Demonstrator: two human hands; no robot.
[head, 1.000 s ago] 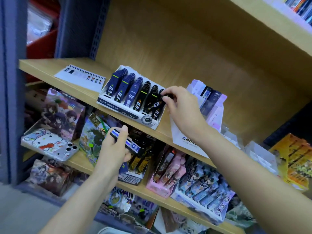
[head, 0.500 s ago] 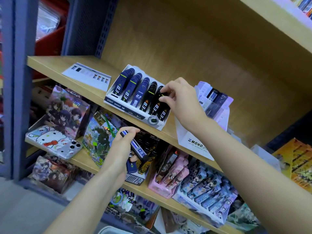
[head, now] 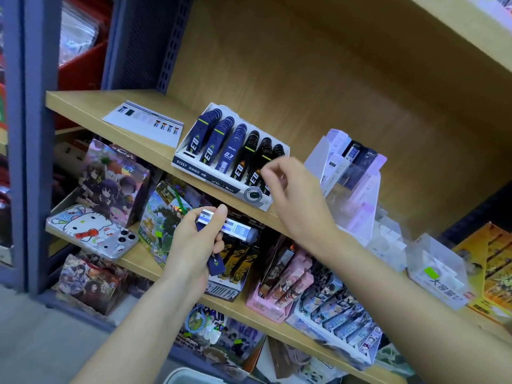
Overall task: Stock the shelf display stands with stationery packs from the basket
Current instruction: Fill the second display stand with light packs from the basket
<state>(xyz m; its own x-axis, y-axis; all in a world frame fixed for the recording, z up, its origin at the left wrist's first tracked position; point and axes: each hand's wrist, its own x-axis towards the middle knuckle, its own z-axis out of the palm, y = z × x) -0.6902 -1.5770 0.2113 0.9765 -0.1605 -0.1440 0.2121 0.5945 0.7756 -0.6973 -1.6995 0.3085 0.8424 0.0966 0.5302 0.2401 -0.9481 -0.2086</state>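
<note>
On the upper shelf [head: 83, 103], the right hand [head: 293, 195] hovers at the right end of the stand [head: 210, 177], blurred, grip unclear. Below, the left hand [head: 191, 245] grasps spare packs [head: 238, 230]. Likely next: take one, slot it upright.

This is a stationery and gift shop. Tiered wooden shelves [head: 83, 103] on a perforated grey metal upright [head: 172, 51] carry retail stock. It includes a printed cardboard display stand [head: 213, 180] filled with rows of identical pencil-lead cases [head: 235, 151], anime-printed boxes [head: 113, 176], a cartoon-cat phone case [head: 91, 231] and a pink display box [head: 263, 306] of matching packs, all facing outward.
</note>
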